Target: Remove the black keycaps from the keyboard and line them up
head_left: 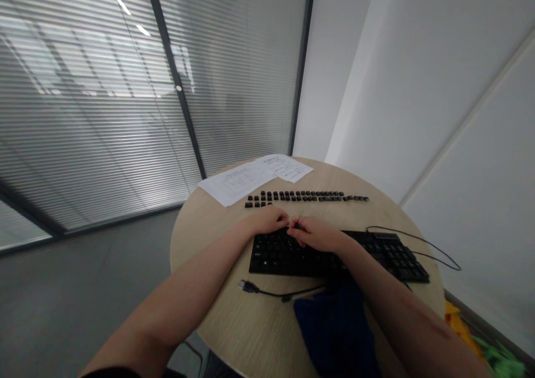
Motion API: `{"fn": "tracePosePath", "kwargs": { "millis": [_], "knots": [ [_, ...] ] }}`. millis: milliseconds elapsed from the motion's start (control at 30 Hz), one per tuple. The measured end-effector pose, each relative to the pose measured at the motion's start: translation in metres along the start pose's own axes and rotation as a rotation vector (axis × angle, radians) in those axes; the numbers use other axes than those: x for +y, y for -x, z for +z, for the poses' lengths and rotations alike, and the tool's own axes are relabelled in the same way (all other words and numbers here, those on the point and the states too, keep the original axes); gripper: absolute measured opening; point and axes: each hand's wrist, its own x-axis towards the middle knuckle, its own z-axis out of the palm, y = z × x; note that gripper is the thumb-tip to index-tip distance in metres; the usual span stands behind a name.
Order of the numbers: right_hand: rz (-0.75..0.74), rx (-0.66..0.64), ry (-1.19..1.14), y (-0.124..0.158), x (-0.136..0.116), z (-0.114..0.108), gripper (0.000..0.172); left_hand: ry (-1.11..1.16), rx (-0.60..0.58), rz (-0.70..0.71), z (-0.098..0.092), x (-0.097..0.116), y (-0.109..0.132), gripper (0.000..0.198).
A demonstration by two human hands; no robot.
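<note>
A black keyboard (pixel 278 260) lies on the round wooden table (pixel 259 339). My left hand (pixel 271 219) rests over its upper left part, fingers curled together; what they hold, if anything, is hidden. Just to the right, my right hand (pixel 311 233) is pinched on a small thin tool above the upper keys, too small to name surely. The fingertips of both hands are close together. Behind the hands, loose black keycaps (pixel 309 198) stand in rows.
White printed papers (pixel 240 182) lie at the table's back left. A USB plug with black cable (pixel 249 286) and a dark blue cloth (pixel 334 328) are in front of the keyboard. Another black cable (pixel 434 243) loops off the right edge. A white wall stands behind.
</note>
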Motion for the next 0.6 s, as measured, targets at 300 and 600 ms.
{"fn": "tracePosePath", "kwargs": {
  "millis": [300, 600],
  "knots": [
    [-0.073, 0.003, 0.129, -0.002, -0.007, 0.002, 0.017, 0.003, 0.005, -0.013, -0.001, 0.0, 0.001, 0.025],
    [-0.09, 0.194, 0.073, -0.006, 0.009, 0.016, 0.023, 0.013, 0.0, -0.017, 0.001, -0.002, 0.0, 0.028]
  ]
}}
